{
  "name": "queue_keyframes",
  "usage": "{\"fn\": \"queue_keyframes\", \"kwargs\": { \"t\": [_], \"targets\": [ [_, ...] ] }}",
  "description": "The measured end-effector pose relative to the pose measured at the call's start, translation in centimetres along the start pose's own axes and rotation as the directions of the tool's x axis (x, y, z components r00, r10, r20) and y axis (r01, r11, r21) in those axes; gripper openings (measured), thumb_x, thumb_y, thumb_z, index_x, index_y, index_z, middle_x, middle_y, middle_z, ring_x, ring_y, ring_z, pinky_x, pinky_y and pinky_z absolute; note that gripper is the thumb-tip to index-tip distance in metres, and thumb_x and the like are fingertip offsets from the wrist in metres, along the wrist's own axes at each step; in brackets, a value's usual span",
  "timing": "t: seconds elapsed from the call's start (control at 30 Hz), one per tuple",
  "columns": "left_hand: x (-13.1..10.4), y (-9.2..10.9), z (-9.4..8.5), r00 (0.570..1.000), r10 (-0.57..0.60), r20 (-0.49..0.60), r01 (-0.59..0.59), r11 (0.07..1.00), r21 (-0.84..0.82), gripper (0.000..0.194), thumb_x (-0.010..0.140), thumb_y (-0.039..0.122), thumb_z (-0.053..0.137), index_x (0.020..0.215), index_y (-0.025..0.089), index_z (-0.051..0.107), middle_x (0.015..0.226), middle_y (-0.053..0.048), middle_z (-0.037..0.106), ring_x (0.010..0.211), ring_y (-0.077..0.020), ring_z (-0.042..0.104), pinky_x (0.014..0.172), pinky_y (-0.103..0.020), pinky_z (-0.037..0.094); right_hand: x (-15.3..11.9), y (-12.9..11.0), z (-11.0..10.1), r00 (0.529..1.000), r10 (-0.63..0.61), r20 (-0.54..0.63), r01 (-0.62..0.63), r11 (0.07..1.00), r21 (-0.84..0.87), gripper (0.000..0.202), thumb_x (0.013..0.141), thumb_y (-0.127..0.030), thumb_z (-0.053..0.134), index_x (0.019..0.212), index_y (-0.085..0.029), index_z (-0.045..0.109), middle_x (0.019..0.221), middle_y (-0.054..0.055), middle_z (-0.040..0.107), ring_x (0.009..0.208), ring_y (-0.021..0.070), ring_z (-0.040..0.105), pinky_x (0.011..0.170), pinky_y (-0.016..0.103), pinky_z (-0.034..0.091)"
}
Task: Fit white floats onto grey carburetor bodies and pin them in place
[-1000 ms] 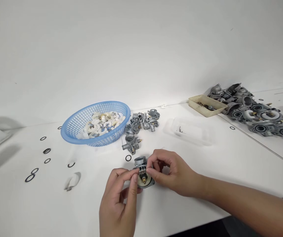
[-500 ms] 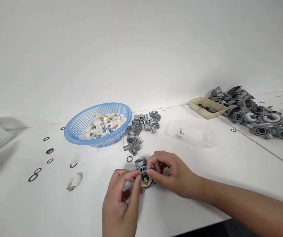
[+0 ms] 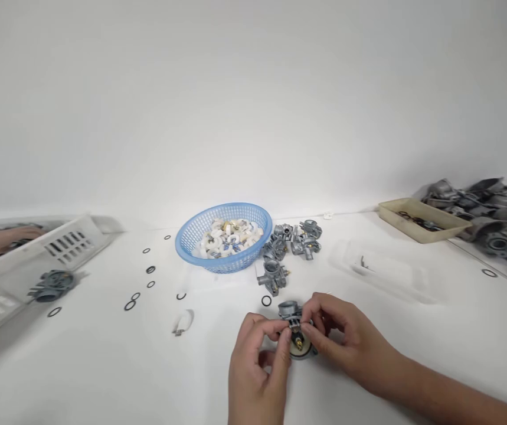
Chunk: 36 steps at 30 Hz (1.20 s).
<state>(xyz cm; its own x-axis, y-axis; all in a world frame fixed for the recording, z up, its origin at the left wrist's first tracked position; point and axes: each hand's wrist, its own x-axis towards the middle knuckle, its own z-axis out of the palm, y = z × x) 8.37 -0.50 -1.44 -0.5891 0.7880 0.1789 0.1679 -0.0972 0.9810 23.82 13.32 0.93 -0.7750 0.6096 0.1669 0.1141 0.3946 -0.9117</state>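
A grey metal carburetor body (image 3: pixel 289 308) is at the front of the white table, its round opening away from me and its underside with a pale float and a brass jet facing me. My left hand (image 3: pixel 258 361) is closed at its left side, thumb and index finger pinching near the middle posts. From the right, my right hand (image 3: pixel 348 336) pinches at the same posts, fingertips almost meeting the left ones. Whatever lies between the right fingertips is too small to make out. A black O-ring (image 3: pixel 266 301) lies just beyond the carburetor.
Behind are more carburetors (image 3: pixel 273 277) and a blue basket (image 3: pixel 182 255) of white floats. A clear tray (image 3: pixel 395 280), a yellowish box (image 3: pixel 425 235) and heaped metal bodies (image 3: pixel 496 206) stand right. Leftward lie O-rings (image 3: pixel 130 305), a loose float (image 3: pixel 185 320) and a white crate (image 3: pixel 96 236) with another person's hand (image 3: pixel 18 236).
The view has swung left, so everything sits further right and the white crate with the other person's arm shows. My hands keep the same pinch at the carburetor.
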Motion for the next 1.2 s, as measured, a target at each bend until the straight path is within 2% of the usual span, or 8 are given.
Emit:
{"fn": "queue_keyframes", "kwargs": {
  "t": [0.2, 0.37, 0.7, 0.9, 1.2],
  "targets": [
    [0.3, -1.4, 0.2, 0.999, 0.050, -0.017, -0.050, 0.998, 0.031, 0.036, 0.107, 0.056, 0.072, 0.101, 0.024, 0.084, 0.101, -0.006, 0.065, 0.084, -0.0209, 0.069, 0.066, -0.027, 0.062, 0.0, 1.3, 0.1, 1.000, -0.008, 0.020, 0.008, 1.000, 0.002, 0.036, 0.110, -0.059, 0.064, 0.104, -0.024, 0.072, 0.081, -0.001, 0.057, 0.075, 0.0182, 0.052, 0.069, 0.030, 0.045],
    [0.4, -1.6, 0.2, 0.998, 0.055, -0.012, -0.054, 0.997, 0.046, 0.035, 0.108, 0.055, 0.069, 0.100, 0.023, 0.082, 0.103, -0.007, 0.066, 0.080, -0.0201, 0.067, 0.064, -0.028, 0.060, 0.3, 2.0, 0.0, 0.999, -0.022, 0.026, 0.022, 1.000, -0.019, 0.043, 0.108, -0.066, 0.065, 0.102, -0.024, 0.074, 0.080, 0.001, 0.059, 0.075, 0.0198, 0.055, 0.067, 0.031, 0.047],
    [0.4, -0.3, -0.3, 0.999, 0.037, 0.038, -0.039, 0.997, 0.063, 0.034, 0.108, 0.055, 0.069, 0.099, 0.024, 0.081, 0.103, -0.006, 0.067, 0.083, -0.0209, 0.067, 0.069, -0.029, 0.060, 0.4, 1.7, -0.2, 0.998, -0.047, 0.040, 0.047, 0.999, 0.011, 0.034, 0.109, -0.058, 0.068, 0.107, -0.024, 0.071, 0.083, -0.001, 0.055, 0.074, 0.0174, 0.053, 0.067, 0.030, 0.045],
    [0.4, -0.3, -0.8, 0.998, 0.034, 0.054, -0.037, 0.998, 0.057, 0.034, 0.108, 0.055, 0.070, 0.106, 0.024, 0.082, 0.106, -0.008, 0.068, 0.093, -0.0244, 0.070, 0.074, -0.031, 0.064, 0.2, 1.0, -0.2, 0.998, -0.041, 0.050, 0.039, 0.998, 0.038, 0.033, 0.108, -0.056, 0.069, 0.109, -0.023, 0.071, 0.083, -0.004, 0.050, 0.070, 0.0143, 0.046, 0.066, 0.029, 0.042],
    [0.0, 0.1, -0.7, 1.000, 0.029, 0.000, -0.029, 0.999, 0.021, 0.030, 0.104, 0.054, 0.073, 0.108, 0.025, 0.083, 0.102, -0.004, 0.065, 0.092, -0.0226, 0.069, 0.076, -0.031, 0.065, 0.3, 1.3, -0.3, 0.996, -0.075, 0.054, 0.073, 0.997, 0.037, 0.026, 0.109, -0.049, 0.072, 0.112, -0.023, 0.073, 0.086, -0.002, 0.057, 0.076, 0.0154, 0.051, 0.068, 0.029, 0.043]
  ]
}}
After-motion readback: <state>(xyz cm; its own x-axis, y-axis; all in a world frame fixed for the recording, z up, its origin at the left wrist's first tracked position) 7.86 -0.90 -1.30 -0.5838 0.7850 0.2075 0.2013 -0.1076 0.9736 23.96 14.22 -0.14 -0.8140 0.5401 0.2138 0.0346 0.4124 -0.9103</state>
